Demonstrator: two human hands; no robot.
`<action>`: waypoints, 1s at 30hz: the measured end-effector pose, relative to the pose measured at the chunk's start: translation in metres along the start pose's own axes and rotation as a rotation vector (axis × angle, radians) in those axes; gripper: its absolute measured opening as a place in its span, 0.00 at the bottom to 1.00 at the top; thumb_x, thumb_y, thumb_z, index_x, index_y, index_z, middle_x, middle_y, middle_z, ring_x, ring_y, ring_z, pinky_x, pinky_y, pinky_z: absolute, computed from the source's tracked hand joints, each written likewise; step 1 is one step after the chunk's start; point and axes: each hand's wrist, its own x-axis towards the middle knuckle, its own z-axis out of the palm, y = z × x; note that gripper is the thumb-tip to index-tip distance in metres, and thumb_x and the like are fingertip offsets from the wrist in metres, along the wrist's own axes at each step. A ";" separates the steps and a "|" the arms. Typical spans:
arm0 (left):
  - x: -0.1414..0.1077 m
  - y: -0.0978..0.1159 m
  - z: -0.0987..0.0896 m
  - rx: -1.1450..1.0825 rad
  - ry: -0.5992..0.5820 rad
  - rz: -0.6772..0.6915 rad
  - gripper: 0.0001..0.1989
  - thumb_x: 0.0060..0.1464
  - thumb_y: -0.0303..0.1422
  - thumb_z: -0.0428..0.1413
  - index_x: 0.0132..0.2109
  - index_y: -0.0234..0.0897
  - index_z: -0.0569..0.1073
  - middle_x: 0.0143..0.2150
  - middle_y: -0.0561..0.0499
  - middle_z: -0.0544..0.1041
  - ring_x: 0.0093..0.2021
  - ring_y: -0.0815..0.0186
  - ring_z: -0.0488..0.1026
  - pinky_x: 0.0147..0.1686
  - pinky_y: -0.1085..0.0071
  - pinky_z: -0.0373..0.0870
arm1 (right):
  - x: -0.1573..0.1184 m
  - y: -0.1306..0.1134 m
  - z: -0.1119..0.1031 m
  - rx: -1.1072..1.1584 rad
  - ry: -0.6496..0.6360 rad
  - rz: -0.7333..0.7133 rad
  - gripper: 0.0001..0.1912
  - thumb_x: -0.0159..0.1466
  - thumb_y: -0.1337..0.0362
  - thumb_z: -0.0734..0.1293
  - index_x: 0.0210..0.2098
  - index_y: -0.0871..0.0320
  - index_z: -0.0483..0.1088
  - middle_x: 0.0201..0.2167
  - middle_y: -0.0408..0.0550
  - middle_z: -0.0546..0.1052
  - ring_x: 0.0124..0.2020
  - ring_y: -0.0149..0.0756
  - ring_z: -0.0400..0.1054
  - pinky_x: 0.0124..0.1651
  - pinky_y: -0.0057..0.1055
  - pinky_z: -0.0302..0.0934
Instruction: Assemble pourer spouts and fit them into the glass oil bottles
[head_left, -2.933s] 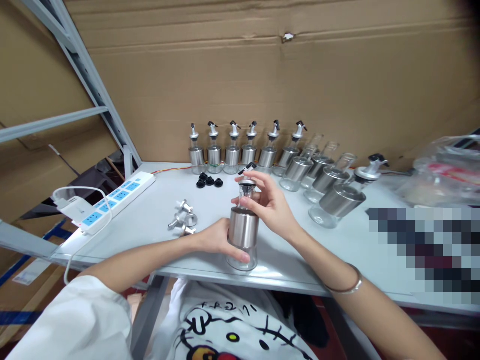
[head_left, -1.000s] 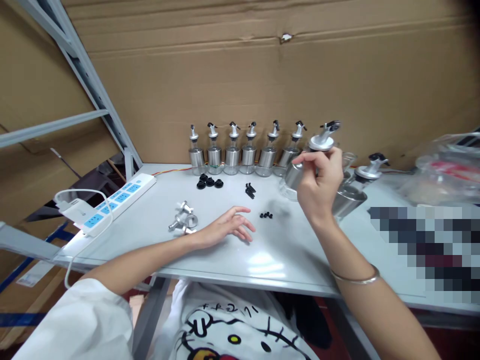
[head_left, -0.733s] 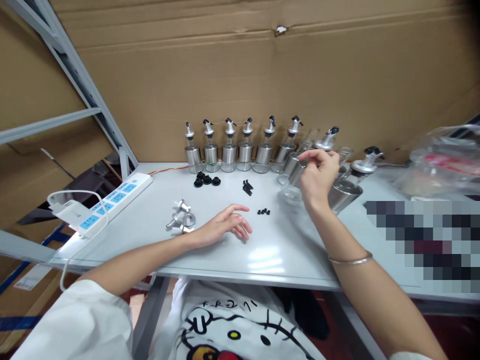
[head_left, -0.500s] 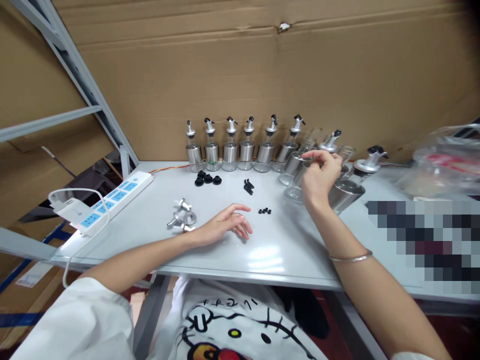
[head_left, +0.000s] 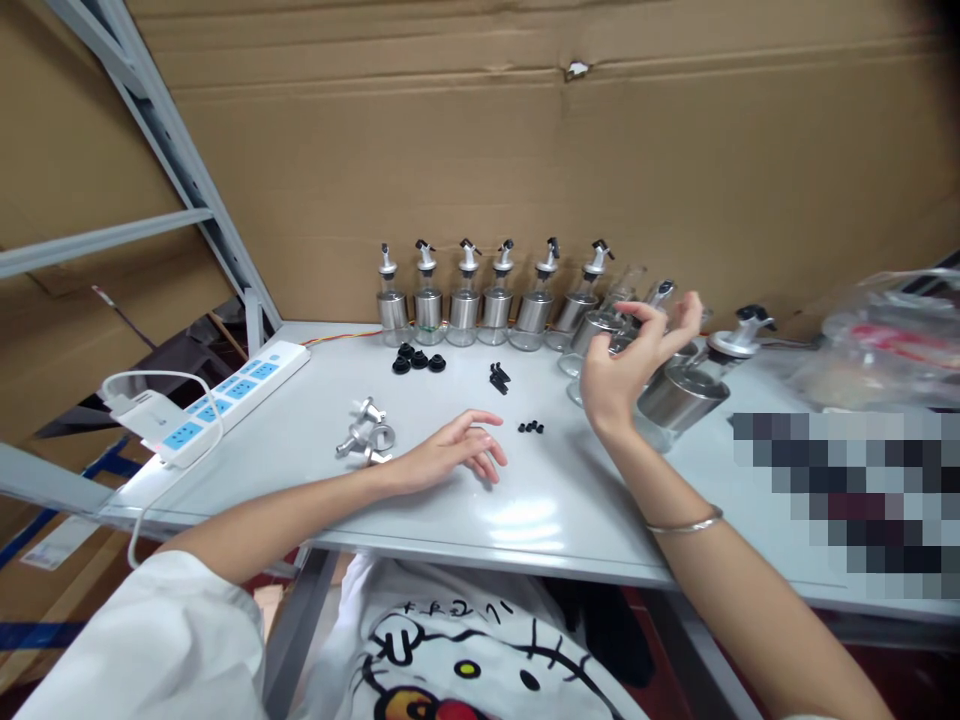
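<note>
My left hand (head_left: pixel 465 450) rests on the table, empty, its fingers loosely spread. Beside its wrist lie several silver pourer spouts (head_left: pixel 367 432). Small black caps (head_left: pixel 532 428) sit just right of its fingertips, with black lever pieces (head_left: pixel 499 378) and black rubber stoppers (head_left: pixel 420 361) farther back. My right hand (head_left: pixel 622 365) is raised in front of the bottles at the right, fingers apart, with nothing seen in it. It partly hides a few glass bottles without spouts. Nearest to it on the right stands a steel-sleeved glass oil bottle (head_left: pixel 686 395) with a pourer top.
Several finished-looking oil bottles (head_left: pixel 464 300) line the table's back edge against a cardboard wall (head_left: pixel 480 160). A white power strip (head_left: pixel 232 400) with a plugged-in charger lies at the left. Clear plastic bags (head_left: pixel 885 340) lie at the right, near a pixelated patch.
My right hand has opened its fingers and shifted slightly left, showing more of the right-hand bottle. My left hand stays in place. The view has shifted slightly.
</note>
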 end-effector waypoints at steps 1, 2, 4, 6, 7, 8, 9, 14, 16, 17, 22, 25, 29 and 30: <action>0.000 0.000 0.000 -0.001 0.002 0.000 0.26 0.57 0.49 0.56 0.54 0.37 0.61 0.39 0.49 0.74 0.34 0.66 0.76 0.40 0.65 0.68 | -0.002 -0.004 -0.002 0.022 -0.011 -0.064 0.17 0.54 0.74 0.59 0.42 0.57 0.65 0.66 0.58 0.47 0.70 0.51 0.39 0.68 0.54 0.38; 0.000 -0.001 0.000 -0.001 0.005 -0.001 0.26 0.57 0.49 0.56 0.54 0.37 0.61 0.39 0.49 0.74 0.34 0.66 0.76 0.40 0.65 0.68 | -0.004 -0.008 -0.003 0.053 -0.055 -0.131 0.16 0.55 0.73 0.59 0.42 0.56 0.65 0.66 0.57 0.49 0.70 0.50 0.40 0.68 0.55 0.39; 0.000 0.000 0.000 0.000 0.007 -0.003 0.26 0.56 0.49 0.56 0.54 0.37 0.61 0.39 0.49 0.74 0.34 0.66 0.76 0.40 0.65 0.68 | -0.007 -0.012 -0.002 0.140 -0.228 -0.224 0.13 0.56 0.72 0.58 0.39 0.54 0.66 0.64 0.55 0.57 0.68 0.49 0.48 0.66 0.54 0.45; 0.000 0.000 0.000 0.002 0.007 -0.005 0.27 0.56 0.49 0.57 0.53 0.37 0.61 0.39 0.48 0.74 0.34 0.66 0.76 0.40 0.65 0.68 | -0.009 -0.010 0.002 0.227 -0.420 -0.189 0.11 0.56 0.70 0.59 0.37 0.53 0.67 0.59 0.54 0.66 0.64 0.47 0.58 0.63 0.52 0.53; 0.000 0.000 0.000 0.004 0.005 -0.006 0.27 0.56 0.49 0.57 0.53 0.37 0.61 0.39 0.48 0.74 0.34 0.66 0.76 0.40 0.65 0.68 | -0.009 -0.007 0.005 0.256 -0.483 -0.114 0.11 0.56 0.69 0.59 0.37 0.54 0.67 0.57 0.54 0.69 0.61 0.47 0.62 0.60 0.51 0.57; 0.000 0.001 0.000 0.006 0.004 -0.006 0.27 0.56 0.49 0.57 0.53 0.37 0.61 0.38 0.48 0.74 0.34 0.66 0.76 0.40 0.65 0.68 | -0.009 -0.003 0.008 0.270 -0.512 -0.020 0.12 0.55 0.69 0.60 0.38 0.55 0.68 0.55 0.55 0.71 0.59 0.48 0.64 0.58 0.50 0.60; 0.000 0.001 0.000 0.009 0.001 -0.007 0.26 0.56 0.48 0.57 0.53 0.37 0.61 0.38 0.48 0.74 0.34 0.66 0.76 0.40 0.65 0.68 | -0.008 0.002 0.011 0.267 -0.520 0.075 0.13 0.54 0.68 0.60 0.39 0.56 0.68 0.52 0.55 0.73 0.57 0.48 0.66 0.56 0.50 0.62; 0.001 0.001 0.000 0.014 -0.006 -0.003 0.25 0.57 0.46 0.56 0.54 0.37 0.59 0.38 0.49 0.74 0.34 0.65 0.76 0.40 0.64 0.68 | 0.000 0.022 0.016 0.196 -0.456 0.262 0.12 0.51 0.67 0.61 0.36 0.55 0.69 0.42 0.50 0.77 0.48 0.45 0.70 0.53 0.46 0.63; 0.000 0.001 0.001 0.019 -0.008 -0.004 0.24 0.58 0.45 0.56 0.54 0.38 0.59 0.38 0.49 0.74 0.34 0.65 0.76 0.40 0.64 0.68 | 0.003 0.023 0.016 0.187 -0.444 0.273 0.11 0.52 0.67 0.61 0.35 0.55 0.69 0.41 0.49 0.77 0.47 0.44 0.71 0.52 0.45 0.63; 0.000 0.002 0.001 0.024 -0.009 -0.005 0.24 0.58 0.45 0.55 0.54 0.38 0.59 0.38 0.49 0.74 0.34 0.65 0.76 0.40 0.64 0.67 | 0.004 0.022 0.015 0.185 -0.443 0.274 0.11 0.52 0.68 0.62 0.34 0.55 0.69 0.40 0.49 0.77 0.47 0.44 0.71 0.52 0.45 0.63; -0.005 0.007 0.001 0.101 -0.031 0.016 0.23 0.60 0.42 0.55 0.56 0.40 0.57 0.41 0.49 0.71 0.37 0.66 0.76 0.44 0.62 0.68 | -0.004 0.001 0.010 0.292 -0.536 0.246 0.06 0.54 0.66 0.62 0.32 0.56 0.69 0.36 0.50 0.77 0.41 0.42 0.73 0.46 0.40 0.65; -0.011 0.015 0.000 0.177 -0.043 0.080 0.22 0.61 0.40 0.54 0.58 0.42 0.56 0.44 0.48 0.70 0.41 0.64 0.75 0.46 0.61 0.69 | -0.018 -0.026 0.001 0.375 -0.847 0.108 0.05 0.58 0.66 0.61 0.32 0.57 0.69 0.32 0.48 0.77 0.35 0.38 0.73 0.44 0.37 0.66; -0.017 0.033 -0.009 0.390 0.005 0.270 0.15 0.63 0.38 0.51 0.54 0.39 0.61 0.39 0.48 0.74 0.42 0.64 0.74 0.45 0.64 0.70 | -0.039 -0.056 -0.013 0.372 -1.463 -0.146 0.12 0.63 0.70 0.57 0.30 0.59 0.70 0.28 0.47 0.78 0.32 0.36 0.73 0.41 0.34 0.65; -0.018 0.039 -0.013 0.502 0.027 0.305 0.13 0.63 0.38 0.50 0.51 0.38 0.64 0.38 0.48 0.75 0.40 0.65 0.74 0.44 0.65 0.70 | -0.043 -0.060 -0.016 0.334 -1.547 -0.181 0.12 0.63 0.70 0.57 0.33 0.59 0.72 0.32 0.50 0.79 0.35 0.37 0.74 0.43 0.35 0.65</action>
